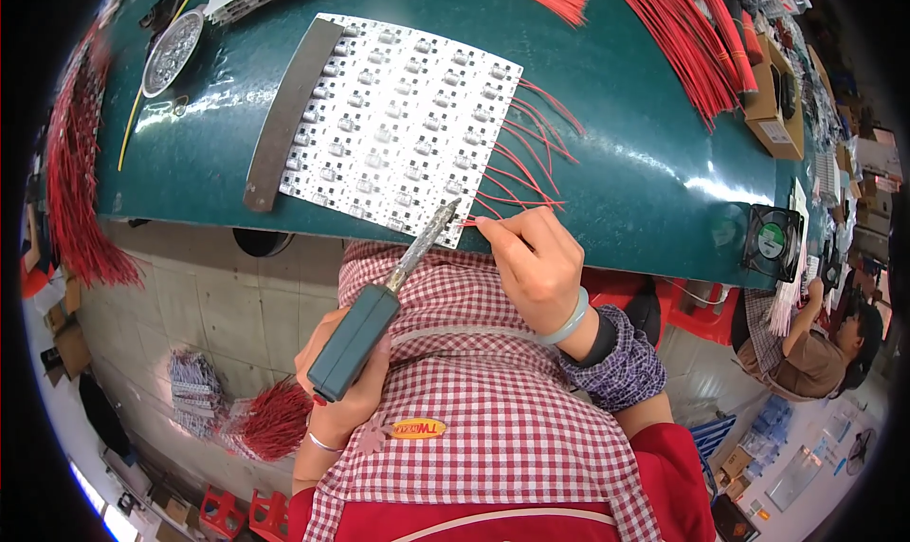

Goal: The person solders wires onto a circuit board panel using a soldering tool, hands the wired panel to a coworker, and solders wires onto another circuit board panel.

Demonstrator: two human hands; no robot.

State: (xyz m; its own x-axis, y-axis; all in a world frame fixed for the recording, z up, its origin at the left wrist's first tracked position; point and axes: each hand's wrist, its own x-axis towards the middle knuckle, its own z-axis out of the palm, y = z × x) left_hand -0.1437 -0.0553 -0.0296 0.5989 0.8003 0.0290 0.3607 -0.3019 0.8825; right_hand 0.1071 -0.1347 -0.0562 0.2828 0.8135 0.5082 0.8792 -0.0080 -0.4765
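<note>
A white circuit board panel (398, 115) with rows of small components lies on the green table (626, 172). Several red wires (531, 148) stick out from its right edge. My left hand (336, 390) is shut on a soldering iron (355, 341) with a teal handle. Its metal tip points at the board's near right corner. My right hand (531, 267) pinches the end of a red wire (471, 221) right beside that tip. A dark flat metal bar (289, 115) rests on the board's left edge.
A big bundle of red wires (682, 30) and a cardboard box (773, 96) lie at the far right. A round metal tin (172, 49) sits far left. A small fan (773, 243) stands at the table's edge. Another person (815, 348) works at the right.
</note>
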